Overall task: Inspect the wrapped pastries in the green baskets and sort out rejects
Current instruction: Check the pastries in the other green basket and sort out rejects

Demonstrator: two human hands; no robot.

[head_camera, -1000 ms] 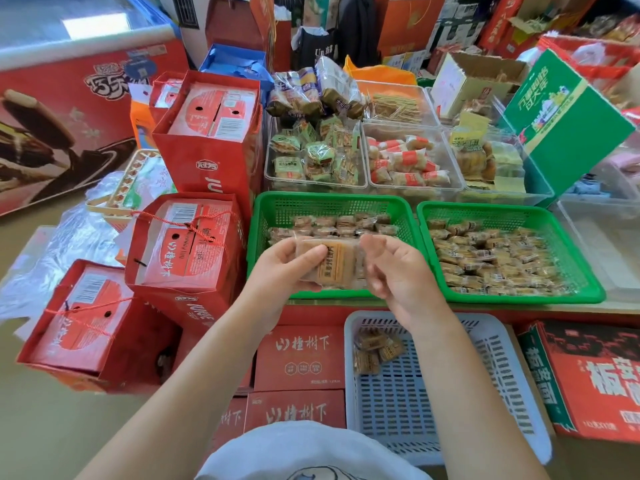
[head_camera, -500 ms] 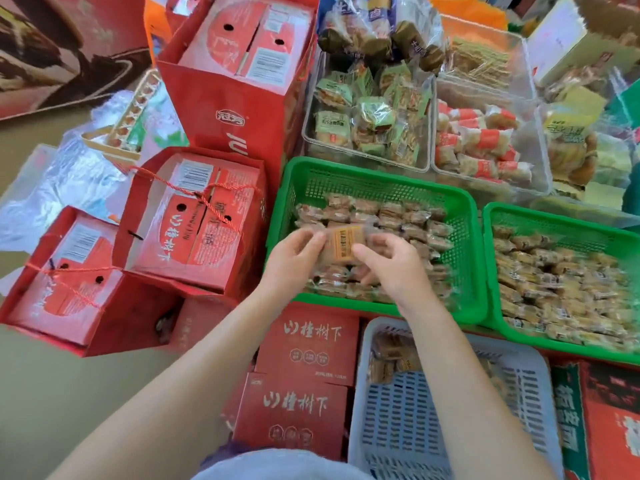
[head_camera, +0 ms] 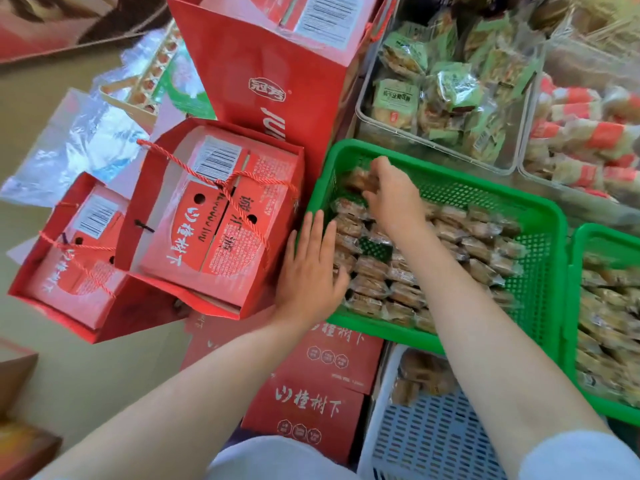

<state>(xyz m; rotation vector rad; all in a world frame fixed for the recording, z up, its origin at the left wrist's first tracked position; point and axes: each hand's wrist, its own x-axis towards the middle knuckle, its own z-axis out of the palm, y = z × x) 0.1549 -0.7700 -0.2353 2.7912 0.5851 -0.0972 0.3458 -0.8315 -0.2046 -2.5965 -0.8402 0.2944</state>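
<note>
Right hand (head_camera: 389, 195) pinches 1 wrapped pastry (head_camera: 360, 180) at the far-left of the green basket (head_camera: 485, 188); left hand (head_camera: 308, 268), fingers straight, steadies its rim; wrappers look light, slippery, contents crushable—grip packet edges.

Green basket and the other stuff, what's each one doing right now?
Green basket: partly filled with wrapped pastries.
Right hand: fingers curled on a pastry at the far corner.
Left hand: flat, fingers straight, at the basket's near-left rim.
White basket: holds a few pastries.
Red gift bags: boxes inside, tops open.
</note>
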